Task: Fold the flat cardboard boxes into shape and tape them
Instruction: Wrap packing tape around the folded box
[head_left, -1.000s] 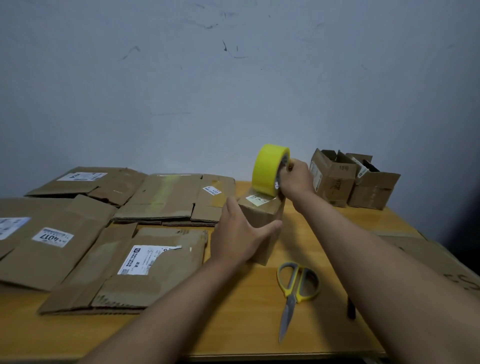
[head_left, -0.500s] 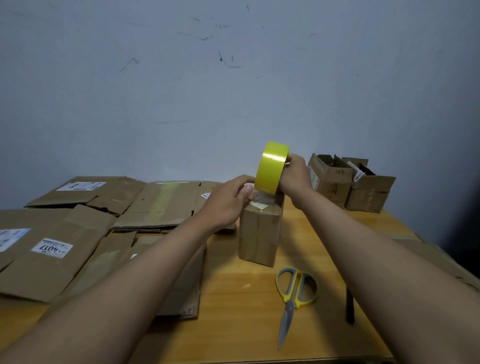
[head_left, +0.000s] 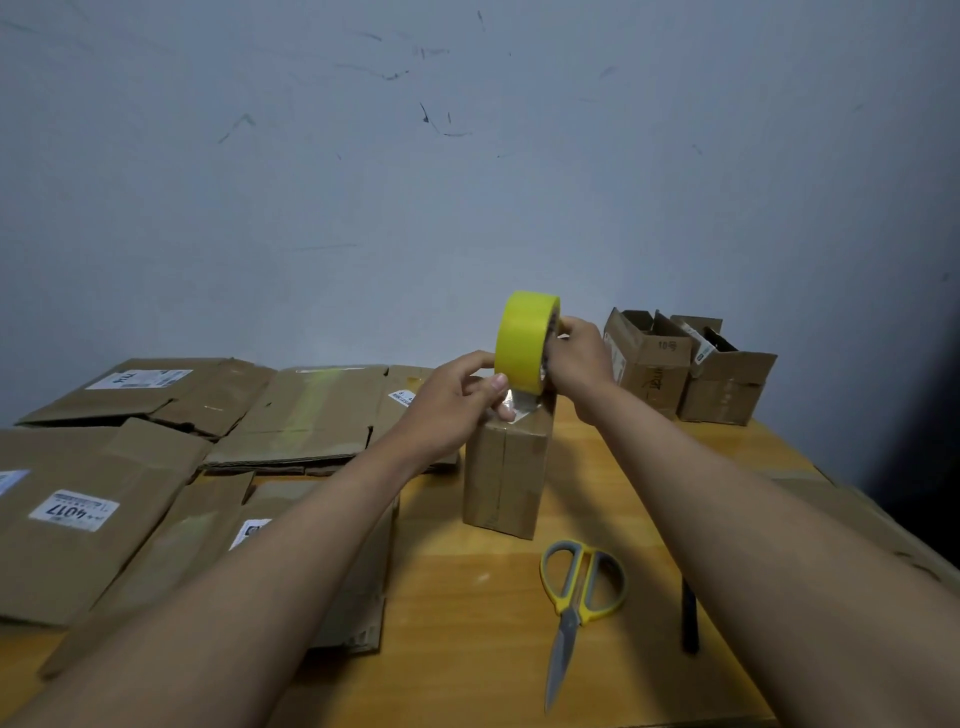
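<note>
The folded cardboard box (head_left: 506, 470) stands upright on the wooden table (head_left: 467, 613), just beyond the yellow-handled scissors (head_left: 574, 608). My right hand (head_left: 579, 361) grips the yellow tape roll (head_left: 524, 340) on edge above the box's top. My left hand (head_left: 452, 397) pinches the clear tape end (head_left: 519, 402) against the top. Flat cardboard boxes (head_left: 306, 415) lie to the left.

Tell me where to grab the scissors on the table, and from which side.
Take the scissors by the yellow-and-grey handle loops, coming from above. They lie flat on the table with the loops toward the upright box and the closed blades pointing at the near edge, so the loops are the safe, open part.
</note>
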